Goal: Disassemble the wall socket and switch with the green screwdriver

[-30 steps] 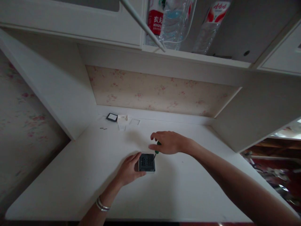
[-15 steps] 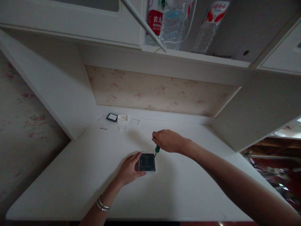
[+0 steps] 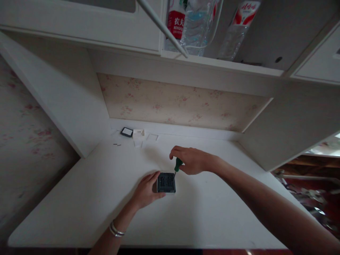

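A small dark square module (image 3: 166, 182) lies on the white desk (image 3: 207, 209), its back side with ridged parts facing up. My left hand (image 3: 145, 191) rests against its left edge, fingers curled round it and holding it in place. My right hand (image 3: 189, 160) is closed on a green-handled screwdriver (image 3: 177, 165), which stands nearly upright with its tip on the module's upper right corner.
At the desk's back left lie a small black-framed plate (image 3: 126, 132), a white plastic part (image 3: 138, 133), flat white pieces and two tiny dark screws (image 3: 117, 144). Water bottles (image 3: 196, 24) stand on the shelf overhead. White side panels close in both sides.
My right hand has turned on the screwdriver, so more of the green handle shows below the fingers. The left hand and the module have stayed where they were.
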